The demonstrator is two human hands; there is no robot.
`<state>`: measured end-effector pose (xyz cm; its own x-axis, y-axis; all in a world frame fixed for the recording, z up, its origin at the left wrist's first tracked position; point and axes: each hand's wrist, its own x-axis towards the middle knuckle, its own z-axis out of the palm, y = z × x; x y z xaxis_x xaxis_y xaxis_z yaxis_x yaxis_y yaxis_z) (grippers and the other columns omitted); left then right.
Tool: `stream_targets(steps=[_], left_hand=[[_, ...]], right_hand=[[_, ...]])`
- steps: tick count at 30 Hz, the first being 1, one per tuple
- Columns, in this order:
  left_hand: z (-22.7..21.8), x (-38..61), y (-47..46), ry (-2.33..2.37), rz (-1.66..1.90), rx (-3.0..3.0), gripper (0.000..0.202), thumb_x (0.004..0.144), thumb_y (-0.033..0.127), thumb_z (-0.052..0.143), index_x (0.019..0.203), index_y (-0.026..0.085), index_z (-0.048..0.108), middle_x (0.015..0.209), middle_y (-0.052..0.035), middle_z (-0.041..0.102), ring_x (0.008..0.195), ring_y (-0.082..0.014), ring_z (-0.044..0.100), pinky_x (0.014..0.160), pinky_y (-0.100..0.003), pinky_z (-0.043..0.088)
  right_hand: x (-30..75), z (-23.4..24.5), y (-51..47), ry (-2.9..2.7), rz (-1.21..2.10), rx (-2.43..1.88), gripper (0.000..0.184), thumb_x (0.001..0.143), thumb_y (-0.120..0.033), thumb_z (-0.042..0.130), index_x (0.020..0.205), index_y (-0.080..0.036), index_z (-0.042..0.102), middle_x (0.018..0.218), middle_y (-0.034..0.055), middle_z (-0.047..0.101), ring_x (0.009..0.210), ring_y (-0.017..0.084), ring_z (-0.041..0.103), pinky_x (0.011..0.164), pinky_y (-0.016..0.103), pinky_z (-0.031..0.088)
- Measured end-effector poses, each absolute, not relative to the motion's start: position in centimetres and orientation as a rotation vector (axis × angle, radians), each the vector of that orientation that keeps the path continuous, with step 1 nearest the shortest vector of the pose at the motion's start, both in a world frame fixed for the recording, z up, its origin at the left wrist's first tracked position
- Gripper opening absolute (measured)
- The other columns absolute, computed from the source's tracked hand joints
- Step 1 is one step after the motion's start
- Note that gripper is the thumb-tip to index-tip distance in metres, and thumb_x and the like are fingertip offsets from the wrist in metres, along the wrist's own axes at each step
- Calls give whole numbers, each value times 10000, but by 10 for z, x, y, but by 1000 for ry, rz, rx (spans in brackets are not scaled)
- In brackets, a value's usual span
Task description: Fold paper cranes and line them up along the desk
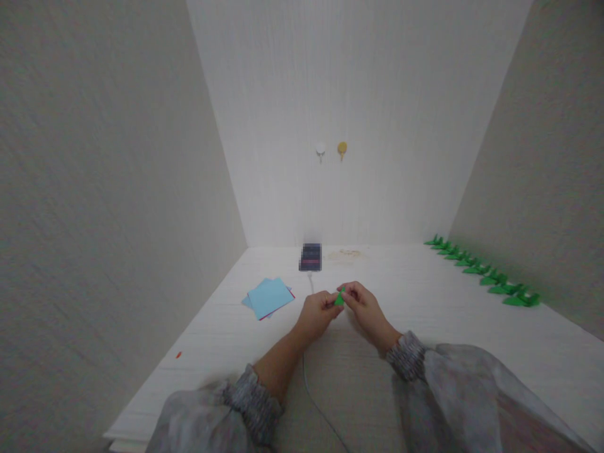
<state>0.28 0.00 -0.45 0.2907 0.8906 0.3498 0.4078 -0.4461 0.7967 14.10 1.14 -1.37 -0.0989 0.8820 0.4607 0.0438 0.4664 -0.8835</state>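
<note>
Pale walls (358, 94) enclose a white desk (438, 314), watched from my remote post, green folded shapes (477, 269) lining its right; left hand (314, 314) and right hand (364, 308), fingertips pinched nearly closed, hold a small green paper (340, 297) between them near the middle, apparently mid-fold, calling, I judge, for a careful crease

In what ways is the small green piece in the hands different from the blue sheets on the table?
The green piece is held between the left hand and right hand, while the blue sheets lie on the table, touched by neither. The green piece looks small; the blue sheets are much broader. The green piece is bright green; the blue sheets are pale blue. Both look like paper.
</note>
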Motion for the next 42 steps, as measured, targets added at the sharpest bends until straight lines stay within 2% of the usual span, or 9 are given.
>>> stream_targets(steps=[5, 7, 16, 21, 24, 28, 32, 37, 42], left_hand=[[-8, 5, 0, 1124, 1180, 1833, 218, 657, 315, 542, 794, 186, 652, 564, 20, 490, 554, -106, 429, 520, -201, 330], [-10, 5, 1, 1117, 1196, 1788, 236, 645, 309, 558, 821, 188, 656, 570, 19, 500, 548, -102, 429, 511, -198, 329], [-7, 6, 0, 1019, 1160, 1537, 217, 595, 268, 605, 757, 128, 635, 512, 26, 511, 465, -73, 402, 465, -193, 301], [-7, 5, 1, 1002, 1138, 1509, 170, 582, 231, 610, 710, 120, 619, 494, 33, 499, 445, -63, 396, 454, -190, 296], [-8, 5, 2, 1005, 1138, 1472, 169, 561, 219, 622, 695, 116, 606, 502, 31, 512, 441, -64, 407, 455, -195, 309], [-6, 6, 2, 1023, 1135, 1419, 165, 529, 214, 637, 652, 118, 584, 495, 33, 510, 436, -66, 412, 451, -199, 316], [-4, 6, 0, 1062, 1126, 1376, 181, 494, 214, 653, 620, 118, 566, 462, 45, 484, 414, -59, 393, 434, -197, 299], [-5, 6, -1, 1056, 1080, 1412, 172, 506, 229, 649, 595, 127, 544, 455, 49, 473, 402, -52, 376, 421, -192, 285], [-8, 7, 1, 1033, 1068, 1463, 202, 557, 307, 626, 597, 136, 527, 475, 42, 484, 394, -48, 367, 415, -189, 282]], right_hand=[[140, -10, 10, -1452, 886, -864, 154, 689, -331, 546, 666, -190, 489, 657, 2, 520, 633, 138, 484, 605, 273, 395], [140, -10, 9, -1436, 875, -889, 158, 681, -333, 555, 658, -189, 494, 629, -9, 502, 598, 129, 466, 573, 260, 378], [139, -8, 8, -1428, 916, -888, 141, 673, -308, 571, 677, -187, 500, 636, -15, 509, 614, 127, 477, 587, 254, 369], [138, -10, 10, -1369, 1000, -785, 231, 645, -220, 603, 827, -207, 461, 634, -43, 502, 601, 111, 484, 585, 242, 368], [138, -8, 8, -1323, 1025, -754, 259, 643, -191, 604, 852, -206, 452, 612, -51, 502, 592, 103, 484, 588, 236, 365], [139, -5, 6, -1260, 1078, -735, 220, 659, -215, 597, 837, -194, 470, 618, -41, 527, 597, 100, 492, 602, 236, 368], [138, -5, 6, -1267, 1148, -707, 275, 658, -240, 608, 900, -193, 488, 655, -33, 546, 615, 103, 507, 612, 242, 376], [140, -6, 7, -1295, 1168, -736, 244, 617, -225, 635, 838, -185, 539, 606, -41, 542, 572, 99, 496, 578, 238, 364], [140, -4, 4, -1243, 1154, -766, 179, 612, -211, 620, 780, -181, 566, 582, -44, 540, 558, 98, 490, 577, 238, 355]])
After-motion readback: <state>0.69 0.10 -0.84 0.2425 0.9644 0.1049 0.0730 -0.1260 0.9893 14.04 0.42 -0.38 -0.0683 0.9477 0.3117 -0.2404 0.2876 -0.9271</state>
